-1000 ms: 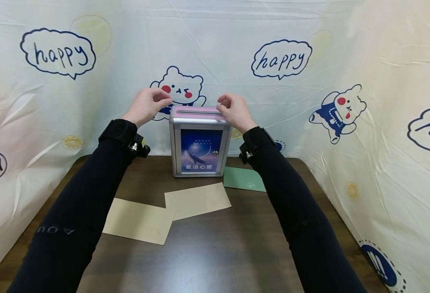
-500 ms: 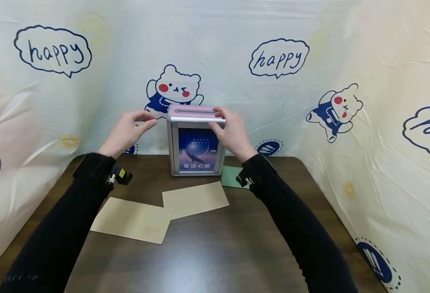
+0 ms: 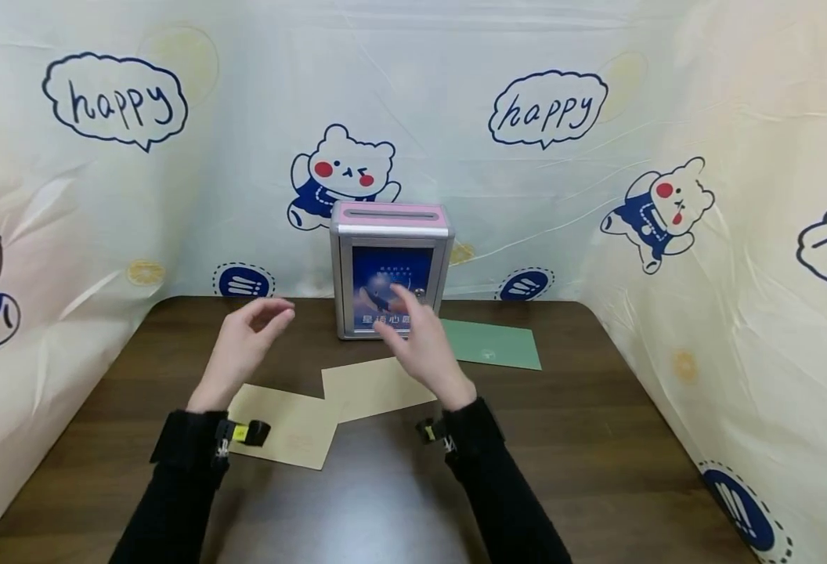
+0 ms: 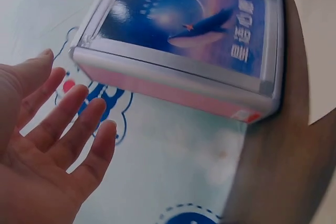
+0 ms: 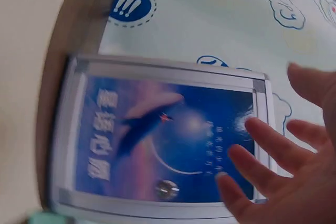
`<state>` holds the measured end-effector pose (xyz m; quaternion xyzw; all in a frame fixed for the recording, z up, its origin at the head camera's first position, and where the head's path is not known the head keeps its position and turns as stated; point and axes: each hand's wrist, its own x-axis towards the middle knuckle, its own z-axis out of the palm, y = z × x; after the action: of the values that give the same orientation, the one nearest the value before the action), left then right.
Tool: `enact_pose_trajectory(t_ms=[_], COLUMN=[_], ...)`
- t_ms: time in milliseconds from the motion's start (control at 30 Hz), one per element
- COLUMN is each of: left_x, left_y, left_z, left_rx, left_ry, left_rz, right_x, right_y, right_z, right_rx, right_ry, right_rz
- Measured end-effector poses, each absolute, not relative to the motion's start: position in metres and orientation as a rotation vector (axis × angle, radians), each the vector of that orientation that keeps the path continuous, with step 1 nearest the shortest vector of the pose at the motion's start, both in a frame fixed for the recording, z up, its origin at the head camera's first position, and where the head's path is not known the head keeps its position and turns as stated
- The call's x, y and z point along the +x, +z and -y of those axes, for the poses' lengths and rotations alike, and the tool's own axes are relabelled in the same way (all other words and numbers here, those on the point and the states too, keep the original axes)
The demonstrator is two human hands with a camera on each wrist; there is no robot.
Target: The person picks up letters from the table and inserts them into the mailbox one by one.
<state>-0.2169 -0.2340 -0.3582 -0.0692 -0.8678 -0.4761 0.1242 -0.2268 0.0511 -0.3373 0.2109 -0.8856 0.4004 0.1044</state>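
Note:
A silver-framed box (image 3: 341,274) with a pink slotted top and a blue whale picture on its front stands upright at the back of the table. My left hand (image 3: 240,345) hovers left of it, fingers loosely bent and holding nothing; the left wrist view shows this hand (image 4: 58,145) with its fingers spread apart from the box. In front of the box's lower right, my right hand (image 3: 424,345) is raised with fingers spread, holding nothing. Below the hands lie two cream envelopes, the left envelope (image 3: 294,427) and the middle envelope (image 3: 367,388), meeting at a corner.
A green envelope (image 3: 498,345) lies right of the box, partly behind it in the head view. The brown table (image 3: 561,470) runs up to a printed cloth backdrop (image 3: 449,117) with bears and "happy" bubbles around the back and sides.
Both hands have come down and back from the box's top; the right hand has left its top right edge. The box and envelopes have stayed in place.

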Motion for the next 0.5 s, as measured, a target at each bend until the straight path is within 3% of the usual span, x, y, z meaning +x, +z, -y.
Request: enact_pose_trajectory(t_ms=[200, 500], left_x=[-0.191, -0.187], left_y=[-0.383, -0.387], left_z=[0.242, 0.248], left_rx=[-0.053, 0.022], left_ry=[-1.563, -1.622], left_rz=[2.424, 2.360], right_x=[-0.206, -0.200], right_y=[-0.363, -0.382], right_z=[-0.046, -0.042], right_rx=[0.608, 0.694], right_ry=[1.328, 1.335], right_rz=[2.742, 2.852])
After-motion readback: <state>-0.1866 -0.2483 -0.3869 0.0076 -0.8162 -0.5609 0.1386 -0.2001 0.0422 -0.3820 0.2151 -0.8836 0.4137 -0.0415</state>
